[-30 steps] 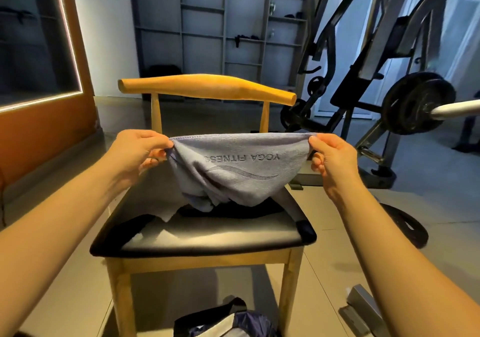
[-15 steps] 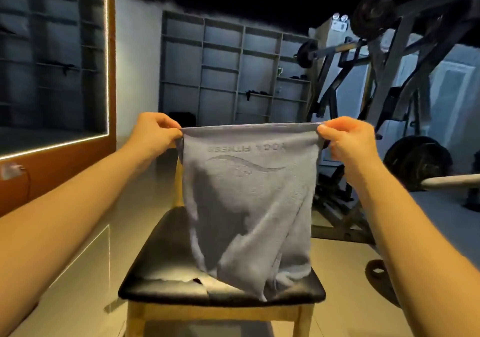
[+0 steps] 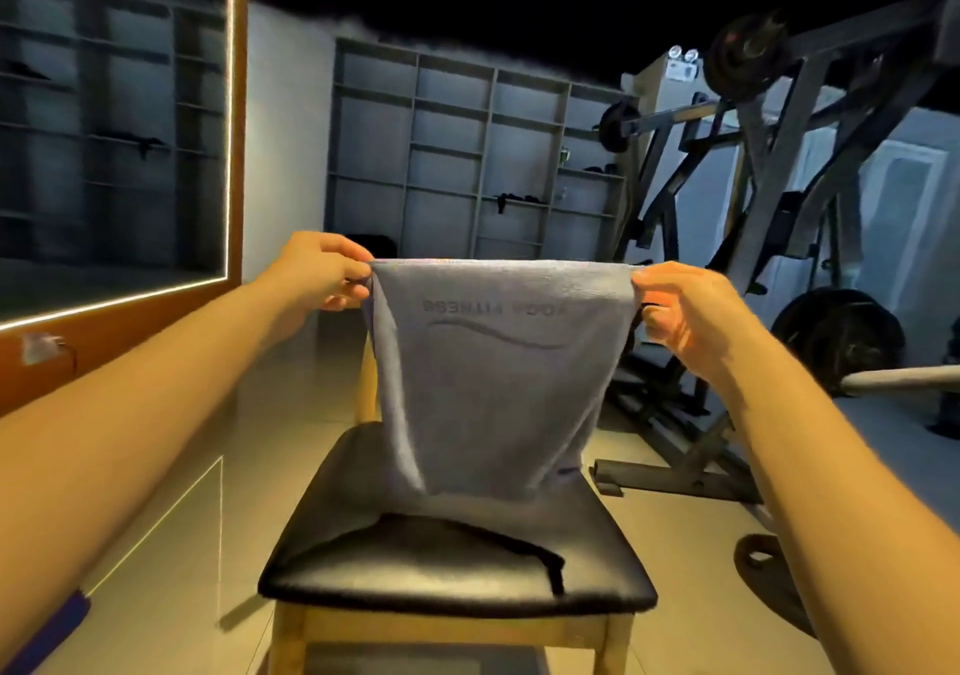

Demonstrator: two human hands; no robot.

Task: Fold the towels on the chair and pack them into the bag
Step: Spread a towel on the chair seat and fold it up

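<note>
Fold step: left hand (image 3: pixel 324 271) and right hand (image 3: pixel 685 313) each pinch 1 top corner of the grey towel (image 3: pixel 488 378), hanging taut above the chair (image 3: pixel 457 565). Next, likely: bring corners together. Bag not visible.

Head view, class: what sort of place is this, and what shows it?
Most likely a gym: a dark steel weight machine with black round weight plates, and a grey towel lettered FITNESS.

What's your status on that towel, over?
Top corners pinched by left hand and right hand. Unfolded grey towel hangs flat over the chair seat. Nothing in the way; gym machine stands off right.
</note>
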